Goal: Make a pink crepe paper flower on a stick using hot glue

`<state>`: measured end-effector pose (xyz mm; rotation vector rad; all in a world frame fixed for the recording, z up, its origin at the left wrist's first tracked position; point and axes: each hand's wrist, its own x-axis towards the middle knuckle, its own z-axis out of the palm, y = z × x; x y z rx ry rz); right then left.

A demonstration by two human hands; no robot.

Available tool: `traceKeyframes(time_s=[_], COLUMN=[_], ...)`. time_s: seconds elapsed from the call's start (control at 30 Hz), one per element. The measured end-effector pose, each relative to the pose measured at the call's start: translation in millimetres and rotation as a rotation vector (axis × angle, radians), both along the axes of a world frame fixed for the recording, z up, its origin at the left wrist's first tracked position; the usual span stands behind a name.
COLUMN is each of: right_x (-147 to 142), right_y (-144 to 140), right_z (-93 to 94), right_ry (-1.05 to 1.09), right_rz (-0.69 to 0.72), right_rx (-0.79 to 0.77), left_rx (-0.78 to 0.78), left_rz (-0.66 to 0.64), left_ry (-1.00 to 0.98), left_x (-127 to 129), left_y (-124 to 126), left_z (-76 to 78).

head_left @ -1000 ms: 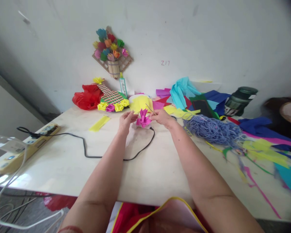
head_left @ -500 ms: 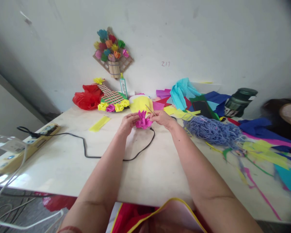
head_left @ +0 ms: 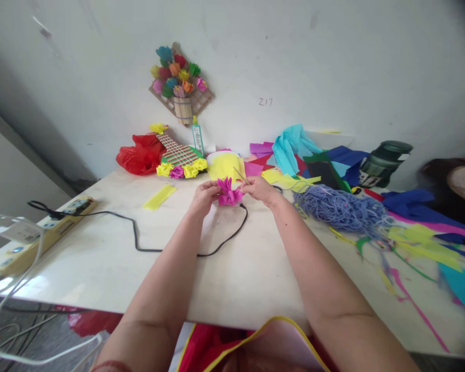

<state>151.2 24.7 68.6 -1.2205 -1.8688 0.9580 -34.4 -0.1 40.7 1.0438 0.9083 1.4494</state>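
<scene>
Both my hands meet over the far middle of the white table (head_left: pixel 232 268). Between them is a small magenta paper flower (head_left: pixel 228 192) with pleated petals fanned upward. My left hand (head_left: pixel 204 197) pinches its left side. My right hand (head_left: pixel 259 188) grips its right side and also holds a thin stick (head_left: pixel 240 174) that slants up to the left. A black cable (head_left: pixel 178 237) loops on the table just below the flower.
A yellow power strip (head_left: pixel 34 235) lies at the left edge. Blue-grey string (head_left: pixel 341 208) is heaped to the right among coloured paper sheets and scraps (head_left: pixel 422 235). Behind stand a glue bottle (head_left: pixel 197 137), a red bag (head_left: pixel 139 152), paper-flower crafts (head_left: pixel 180 160) and a dark green jar (head_left: pixel 383 163).
My left hand has closed in onto the flower's left side, and the flower has been lifted and turned slightly between both hands. My arms have stayed in place.
</scene>
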Motion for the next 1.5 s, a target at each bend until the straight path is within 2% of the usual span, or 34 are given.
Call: traceKeyframes(time_s=[0.1,0.3,0.67,0.9,1.1,1.27,1.5], right_x=[-0.3,-4.5,-13.5,-14.8,-14.5,-14.6,-14.1], right_y=[2.1,3.3,-7.6,-2.6,1.8,-0.6,1.1], right_z=[-1.2,0.7,12.1,4.6,-0.6,1.2,-1.9], right_ry=[0.048,0.051,0.038,0.061,0.114,0.118,0.059], right_rz=[0.000,-0.058,-0.071,-0.042,-0.030,-0.052,-0.054], right_rx=[-0.039,0.051,0.093,0.143,0.133,0.111,0.127], left_rx=[0.013,0.036,0.055,0.033,0.001,-0.052,-0.036], left_rz=[0.067,0.138,0.128,0.117,0.100,0.040,0.095], left_ry=[0.014,0.092,0.223,0.257,0.210,0.344,0.387], left_x=[-0.4,2.0,15.2,16.9,13.3,11.0,10.9], left_y=[1.9,0.9,-5.9,-7.3,-7.5,-7.4,-7.4], left_z=[-0.4,3.3,10.5,11.2,10.2,9.4,9.9])
